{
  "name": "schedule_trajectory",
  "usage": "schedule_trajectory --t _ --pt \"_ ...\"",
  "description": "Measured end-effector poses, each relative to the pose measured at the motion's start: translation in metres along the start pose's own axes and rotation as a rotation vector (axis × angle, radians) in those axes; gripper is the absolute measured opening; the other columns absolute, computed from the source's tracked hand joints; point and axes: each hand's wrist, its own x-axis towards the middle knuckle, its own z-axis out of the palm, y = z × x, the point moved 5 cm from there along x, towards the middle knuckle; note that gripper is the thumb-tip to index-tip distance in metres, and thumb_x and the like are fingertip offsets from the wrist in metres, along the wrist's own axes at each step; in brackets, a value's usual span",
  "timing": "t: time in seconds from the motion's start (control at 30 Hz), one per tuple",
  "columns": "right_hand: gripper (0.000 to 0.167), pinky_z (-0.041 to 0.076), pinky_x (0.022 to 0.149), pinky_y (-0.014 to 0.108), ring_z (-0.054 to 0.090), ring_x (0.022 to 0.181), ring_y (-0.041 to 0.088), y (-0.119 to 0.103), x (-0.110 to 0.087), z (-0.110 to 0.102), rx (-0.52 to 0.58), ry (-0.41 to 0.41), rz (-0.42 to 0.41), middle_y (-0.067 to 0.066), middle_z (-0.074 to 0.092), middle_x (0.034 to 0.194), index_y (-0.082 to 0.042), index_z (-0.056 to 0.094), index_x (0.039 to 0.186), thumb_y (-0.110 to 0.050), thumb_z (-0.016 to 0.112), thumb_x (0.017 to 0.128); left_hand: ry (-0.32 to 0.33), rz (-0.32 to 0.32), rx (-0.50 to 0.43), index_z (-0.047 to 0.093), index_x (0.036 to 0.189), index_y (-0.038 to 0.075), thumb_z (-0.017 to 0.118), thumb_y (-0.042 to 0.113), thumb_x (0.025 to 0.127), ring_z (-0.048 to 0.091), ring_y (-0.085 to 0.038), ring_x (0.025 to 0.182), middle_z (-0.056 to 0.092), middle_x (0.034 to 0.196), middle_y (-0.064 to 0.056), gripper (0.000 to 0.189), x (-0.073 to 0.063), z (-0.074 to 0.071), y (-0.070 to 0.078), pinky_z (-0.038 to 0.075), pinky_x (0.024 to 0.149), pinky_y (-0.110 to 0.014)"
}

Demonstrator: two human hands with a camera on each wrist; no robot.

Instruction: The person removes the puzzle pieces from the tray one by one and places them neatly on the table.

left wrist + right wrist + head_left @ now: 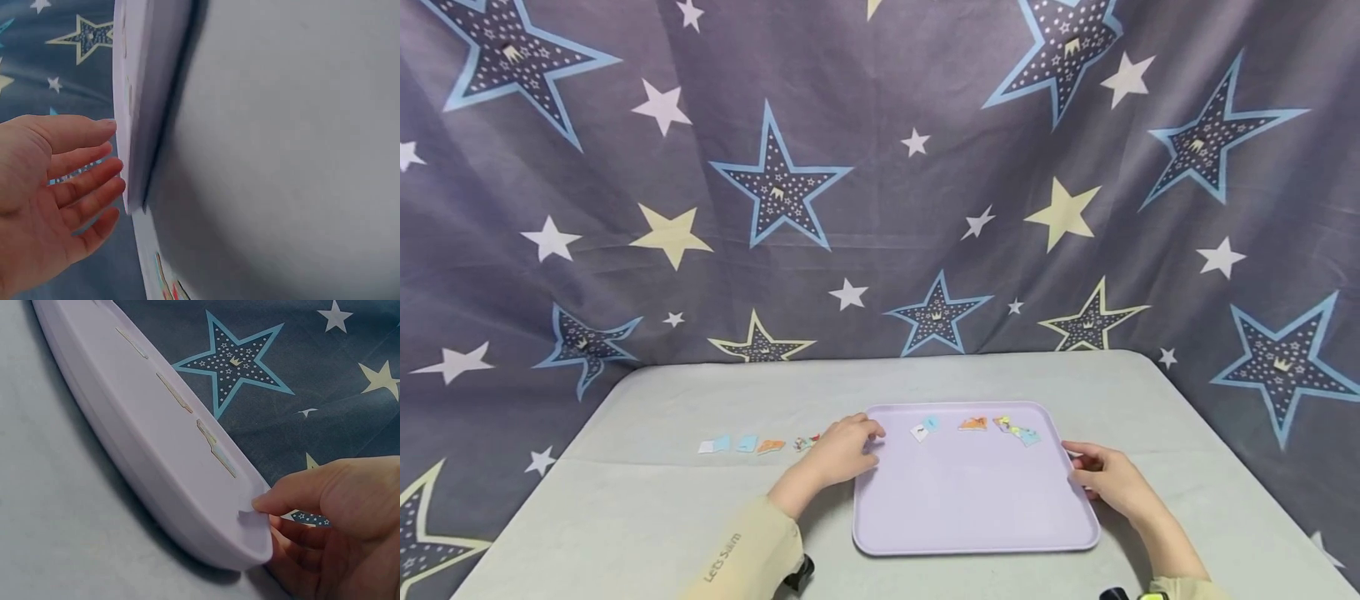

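A lilac rectangular tray [973, 504] lies on the cloth-covered table. Along its far side are a white-and-blue piece [929, 424], an orange piece [973, 424] and a multicoloured piece [1018, 430], all thin, flat and printed. My right hand [1112, 479] grips the tray's right edge; in the right wrist view the thumb [290, 490] lies over the rim and the other fingers are partly hidden behind it. At the left edge, my left hand [842, 450] has loosely extended fingers. Its fingertips [114, 185] are right at the rim in the left wrist view.
Left of the tray a row of flat pieces lies on the table [647, 517]: white-and-blue [715, 444], blue [747, 442], orange [771, 447] and a multicoloured one [803, 442] partly behind the left hand. A star-patterned curtain [865, 208] hangs behind the table.
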Motion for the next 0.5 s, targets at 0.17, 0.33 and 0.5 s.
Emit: schedule_trajectory --t 0.17,0.33,0.5 --pt "0.051 0.046 0.055 0.023 0.049 0.068 0.008 -0.001 0.001 -0.001 0.003 0.001 -0.007 0.011 0.056 0.09 0.01 0.045 0.126 0.0 0.06 0.079 -0.033 -0.033 0.016 0.062 0.106 0.006 0.067 0.017 0.073 0.056 -0.02 0.087 0.058 0.093 -0.003 0.035 0.014 0.004 0.007 0.044 0.081 -0.038" --pt "0.05 0.046 0.055 0.023 0.049 0.069 0.008 -0.001 0.001 -0.001 0.002 0.002 -0.01 0.011 0.056 0.09 0.01 0.045 0.126 0.0 0.06 0.079 -0.077 -0.062 -0.018 0.06 0.109 0.003 0.068 0.018 0.073 0.054 -0.024 0.101 0.058 0.102 -0.008 0.04 0.026 0.009 0.014 0.042 0.09 -0.038" --pt "0.05 0.047 0.055 0.023 0.049 0.068 0.007 0.0 0.001 0.0 -0.002 0.001 -0.017 0.01 0.056 0.089 0.01 0.046 0.126 0.0 0.06 0.079 -0.104 -0.081 -0.031 0.059 0.111 0.001 0.069 0.017 0.073 0.05 -0.029 0.109 0.057 0.11 -0.014 0.043 0.035 0.016 0.019 0.037 0.098 -0.039"
